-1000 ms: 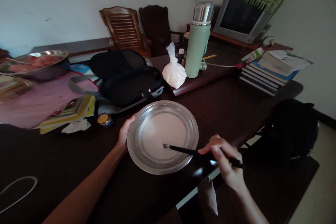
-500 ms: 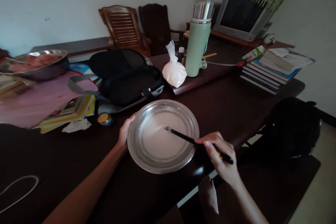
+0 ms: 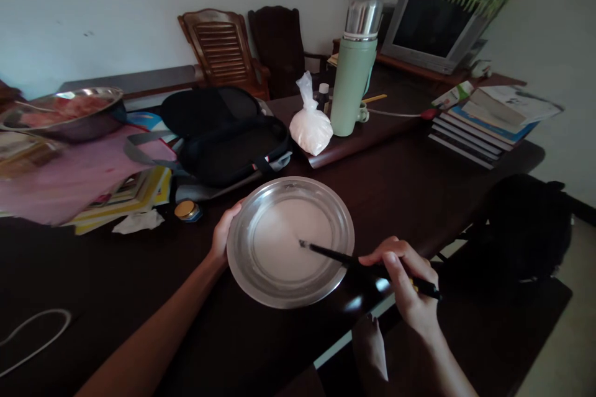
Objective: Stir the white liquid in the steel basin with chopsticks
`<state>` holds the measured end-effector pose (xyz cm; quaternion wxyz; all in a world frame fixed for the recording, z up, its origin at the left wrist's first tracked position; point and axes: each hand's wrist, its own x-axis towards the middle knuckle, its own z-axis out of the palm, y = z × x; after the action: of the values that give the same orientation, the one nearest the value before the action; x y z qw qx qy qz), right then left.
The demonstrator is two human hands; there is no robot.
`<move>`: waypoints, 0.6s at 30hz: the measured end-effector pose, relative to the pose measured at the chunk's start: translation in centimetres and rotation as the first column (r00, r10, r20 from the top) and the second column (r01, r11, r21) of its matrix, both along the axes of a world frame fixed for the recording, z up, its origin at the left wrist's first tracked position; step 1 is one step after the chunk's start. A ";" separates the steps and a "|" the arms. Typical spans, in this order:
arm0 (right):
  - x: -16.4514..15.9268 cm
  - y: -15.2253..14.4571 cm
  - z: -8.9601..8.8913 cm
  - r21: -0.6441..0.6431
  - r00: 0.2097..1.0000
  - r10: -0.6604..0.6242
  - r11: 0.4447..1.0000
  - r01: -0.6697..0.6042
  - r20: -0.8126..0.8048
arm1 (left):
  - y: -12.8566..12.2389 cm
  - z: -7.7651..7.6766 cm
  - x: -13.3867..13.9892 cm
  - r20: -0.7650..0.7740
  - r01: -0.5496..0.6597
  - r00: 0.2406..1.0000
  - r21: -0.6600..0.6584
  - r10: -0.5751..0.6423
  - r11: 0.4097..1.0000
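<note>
A shallow stainless-steel bowl (image 3: pixel 291 294) holds a whitish, milky liquid (image 3: pixel 284 229). My left hand (image 3: pixel 226 229) is closed on the left rim of this bowl, its fingers partly hidden beneath. In my right hand (image 3: pixel 410 279), pinched between thumb and fingers, are slim black chopsticks (image 3: pixel 333 254); I cannot clearly make out whether both sticks are there. Their tips touch the liquid near the middle of the bowl, while the hand stays outside its right rim. Beyond the bowl stands a knotted clear plastic bag of white powder (image 3: pixel 311 130).
A green thermos (image 3: pixel 354 80) stands behind the powder bag. An open black bag (image 3: pixel 228 136) lies behind the bowl, with a small gold-lidded jar (image 3: pixel 188 211) nearer. At left is a metal basin (image 3: pixel 88 127) of reddish food; at right, stacked books (image 3: pixel 484 127).
My right hand has moved right and slightly down, drawing the chopstick tips a little toward me through the liquid. The bowl and my left hand stay almost in place.
</note>
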<state>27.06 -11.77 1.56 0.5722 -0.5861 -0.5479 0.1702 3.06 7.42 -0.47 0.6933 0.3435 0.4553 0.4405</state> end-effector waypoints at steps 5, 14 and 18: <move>-0.3 0.3 0.0 -0.018 0.990 0.126 0.992 -0.125 0.058 | 0.0 -0.1 -0.1 0.021 0.040 0.999 0.037 -0.041 0.999; -0.3 0.3 0.2 0.001 0.996 0.084 0.996 -0.084 0.023 | -0.2 0.1 0.0 0.027 0.015 1.000 0.026 -0.016 1.000; -0.2 0.7 -0.1 -0.010 0.995 0.052 0.999 -0.051 0.090 | -0.1 0.0 0.0 0.014 0.013 1.000 0.020 -0.014 1.000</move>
<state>26.84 -11.09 1.48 0.5400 -0.5811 -0.5873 0.1606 3.10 7.28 -0.49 0.6959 0.3504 0.4436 0.4428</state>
